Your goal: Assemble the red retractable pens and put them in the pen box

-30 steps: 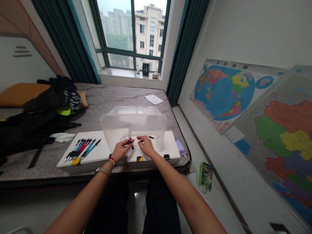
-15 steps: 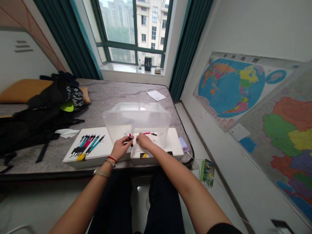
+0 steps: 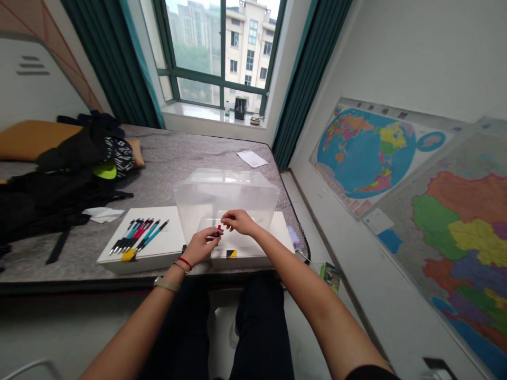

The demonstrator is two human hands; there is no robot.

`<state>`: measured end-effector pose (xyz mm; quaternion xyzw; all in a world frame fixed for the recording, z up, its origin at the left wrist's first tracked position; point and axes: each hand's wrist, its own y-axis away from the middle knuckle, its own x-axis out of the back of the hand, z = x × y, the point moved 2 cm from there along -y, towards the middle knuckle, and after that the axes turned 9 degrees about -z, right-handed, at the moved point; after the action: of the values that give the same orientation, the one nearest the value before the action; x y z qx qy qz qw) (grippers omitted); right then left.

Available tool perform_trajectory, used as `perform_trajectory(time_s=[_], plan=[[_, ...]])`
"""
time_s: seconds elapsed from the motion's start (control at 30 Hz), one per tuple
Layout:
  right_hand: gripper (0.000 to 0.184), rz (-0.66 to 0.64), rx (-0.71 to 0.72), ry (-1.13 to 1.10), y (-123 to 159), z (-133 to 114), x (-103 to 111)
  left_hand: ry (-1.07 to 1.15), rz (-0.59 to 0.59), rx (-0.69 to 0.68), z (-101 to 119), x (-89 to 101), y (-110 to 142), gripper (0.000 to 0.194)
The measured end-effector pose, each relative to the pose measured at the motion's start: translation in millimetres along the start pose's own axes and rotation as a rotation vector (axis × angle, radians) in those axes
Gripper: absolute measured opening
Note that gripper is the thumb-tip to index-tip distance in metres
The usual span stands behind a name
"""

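Observation:
My left hand pinches a small black and red pen part above the right-hand white box. My right hand is just beside it, thumb and fingers drawn together close to the red end. Whatever sits between those right fingertips is too small to make out. Behind both hands stands a clear plastic bin on the white boxes. On the left-hand white box lies a row of several pens, in black, red and teal.
A black bag and a white tissue lie to the left on the grey marbled bed surface. A sheet of paper rests beyond the bin. Down on the right is a green box near the wall.
My right hand has lifted slightly off the box, and my left hand has shifted a little right. The red pen piece seen lying beyond the right hand no longer shows there.

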<state>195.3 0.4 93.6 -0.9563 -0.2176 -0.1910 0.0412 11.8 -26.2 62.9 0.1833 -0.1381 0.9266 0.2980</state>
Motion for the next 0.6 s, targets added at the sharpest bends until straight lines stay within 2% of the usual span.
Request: perform_trajectory(time_s=[0.13,0.27,0.43,0.6], plan=[[0.008,-0.049,-0.021,0.107,0.1,-14.5,-3.1,-0.006,-0.014,-0.045,4.2,-0.7,1.3,0.025],[0.011,-0.016,-0.026,0.207,1.4,-22.8,-0.6,0.001,-0.005,-0.060,4.3,-0.5,3.0,0.025],[0.006,0.019,0.069,0.457,4.9,-31.6,1.7,-0.012,-0.014,-0.064,8.1,-1.8,3.3,0.024],[0.008,0.083,0.045,0.437,9.1,-28.7,1.7,-0.022,-0.008,-0.059,12.1,-4.5,4.5,0.024]])
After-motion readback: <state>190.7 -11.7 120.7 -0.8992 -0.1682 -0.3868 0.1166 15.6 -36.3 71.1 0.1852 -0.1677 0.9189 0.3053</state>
